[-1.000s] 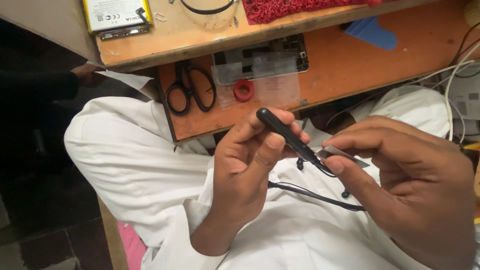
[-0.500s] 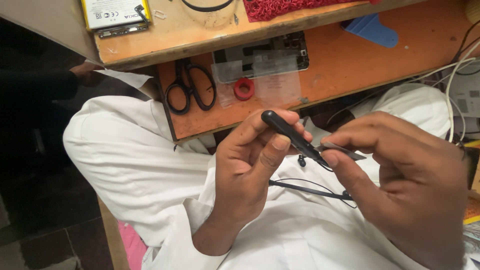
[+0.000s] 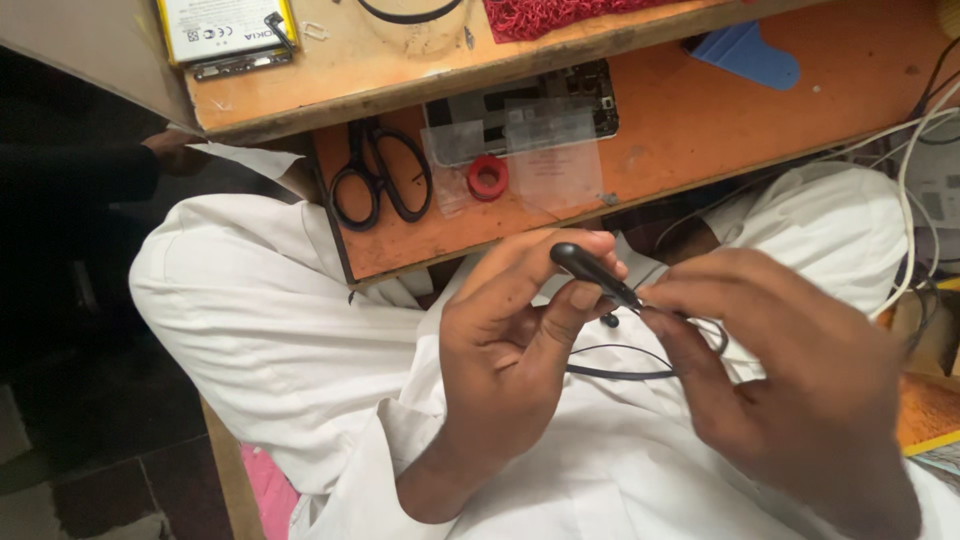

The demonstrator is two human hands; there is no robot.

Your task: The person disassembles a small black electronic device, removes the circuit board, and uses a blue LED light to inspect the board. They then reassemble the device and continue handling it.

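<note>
Item: our left hand [image 3: 510, 340], fingers curled, thumb and forefinger pinched on the black stick-shaped end piece [image 3: 592, 272] of a neckband earphone; the piece rises slantwise from the fingertips, its rounded end uppermost. Item: our right hand [image 3: 800, 380], just right of the left, fingers closed in a narrow pinch on the lower tip of that same black piece, where the thin black cable [image 3: 620, 373] leaves it. The cable loops under both hands, across the white cloth on our lap [image 3: 300, 340]; a small black earbud [image 3: 609, 320] hangs between the two hands, just below the pinch. Item: beyond the left hand's knuckles, an orange work board [image 3: 700, 140] bearing black-handled scissors [image 3: 380, 185], a small red ring [image 3: 488, 178], a dark opened phone body [image 3: 520, 105] partly under clear plastic film [image 3: 550, 150], and a blue plastic pick [image 3: 745, 55]. Item: further off, above the board, a wooden shelf edge [image 3: 400, 90] with a flat white battery [image 3: 225, 28] and a red mesh mat [image 3: 560, 12]. Item: past the right hand, white cables [image 3: 905, 150] trailing down.
</note>
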